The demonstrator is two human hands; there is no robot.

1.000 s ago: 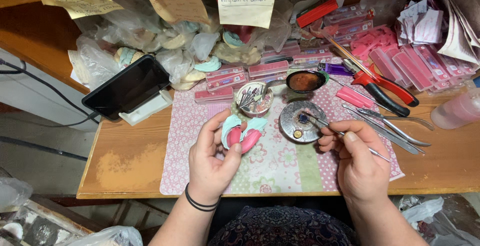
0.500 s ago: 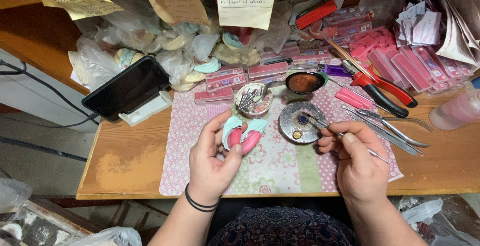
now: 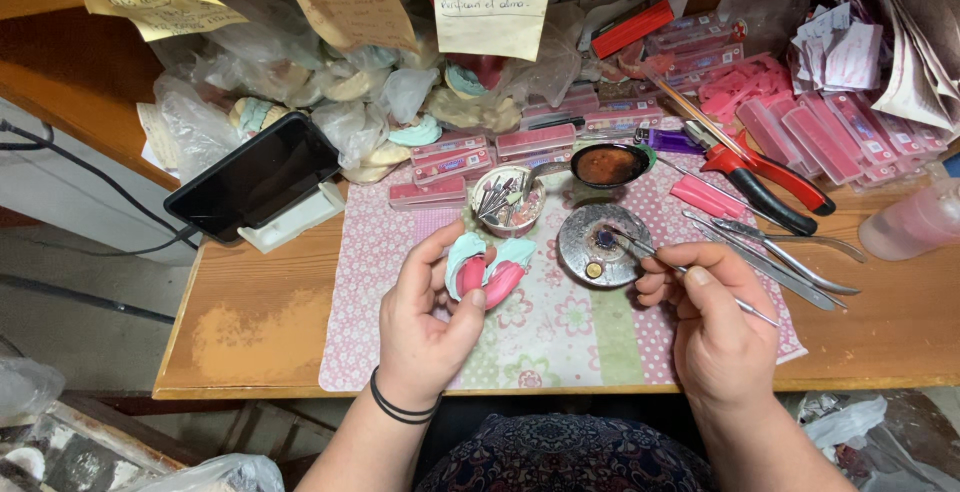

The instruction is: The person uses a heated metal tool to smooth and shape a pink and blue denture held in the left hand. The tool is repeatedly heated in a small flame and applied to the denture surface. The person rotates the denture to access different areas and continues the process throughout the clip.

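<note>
A wooden bench (image 3: 250, 322) carries a floral mat (image 3: 560, 337) at its front edge, with a dark tablet (image 3: 255, 177) propped near the left rear corner. The left hand (image 3: 430, 317) is closed around a pale green dental cast with pink wax (image 3: 487, 270), held over the middle of the mat. The right hand (image 3: 715, 327) pinches a thin metal instrument (image 3: 690, 272), its tip in the small round metal dish (image 3: 603, 244) toward the mat's rear edge.

Left hand (image 3: 425, 327) cupped, right hand (image 3: 715, 327) pinching
</note>
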